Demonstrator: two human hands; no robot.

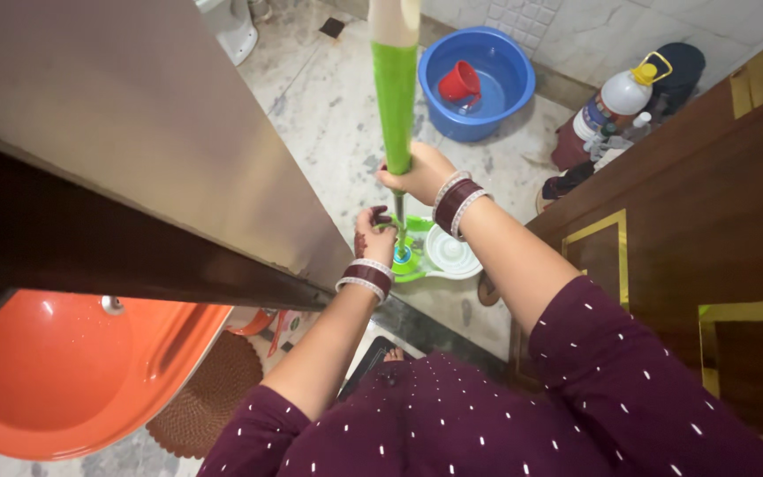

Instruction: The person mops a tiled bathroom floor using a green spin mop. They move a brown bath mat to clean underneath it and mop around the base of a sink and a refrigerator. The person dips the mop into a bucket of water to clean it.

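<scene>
Head view looks down on a grey-veined marble bathroom floor (328, 106), with a wooden door (708, 221) on my right and a steel-faced door edge (134, 132) on my left. An orange washbasin (64, 380) sits low left above a brown round mat (209, 397). A blue tub (505, 97) holds a red mug (461, 84); a white jug with a yellow cap (615, 97) stands beside it. The mop handle's (395, 88) top is cut off, and its lower rod is hard to make out. My right hand (421, 172) is clenched around the green handle; my left hand (374, 234) grips the rod just below, over the green-and-white mop bucket (439, 256).
</scene>
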